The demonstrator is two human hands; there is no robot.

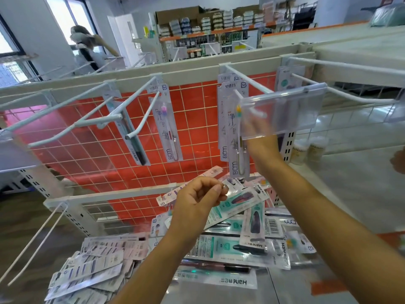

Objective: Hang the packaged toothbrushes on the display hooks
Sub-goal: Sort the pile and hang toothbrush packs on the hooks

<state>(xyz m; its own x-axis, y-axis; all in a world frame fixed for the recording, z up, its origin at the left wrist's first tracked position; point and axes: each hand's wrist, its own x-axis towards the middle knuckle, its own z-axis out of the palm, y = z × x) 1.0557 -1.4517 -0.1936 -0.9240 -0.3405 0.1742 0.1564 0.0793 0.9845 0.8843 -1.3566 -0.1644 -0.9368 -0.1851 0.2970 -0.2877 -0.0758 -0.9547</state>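
Currently mid-hang, one pack in hand and not yet on a hook. At the bottom shelf's (306,288) front-left corner, spare white packs (92,266). Along the top rail (186,70) from its left end: empty hooks (65,133), then a dark-brush pack (133,137), then a pink-brush pack (167,130). Low over the loose pile (230,244), left hand (200,195), fingers curled, pinching the top of a packaged toothbrush (232,205), likely the teal one. Just right, the hanging stack (237,139) on the stacked hook (249,79). Up beside it, right hand (254,126), blurred behind the clear tag holder (282,108); cannot tell its grip. Next, probably: raise the pack, line its hole up with a hook tip, slide on. In the way: that tag holder across the hook end.
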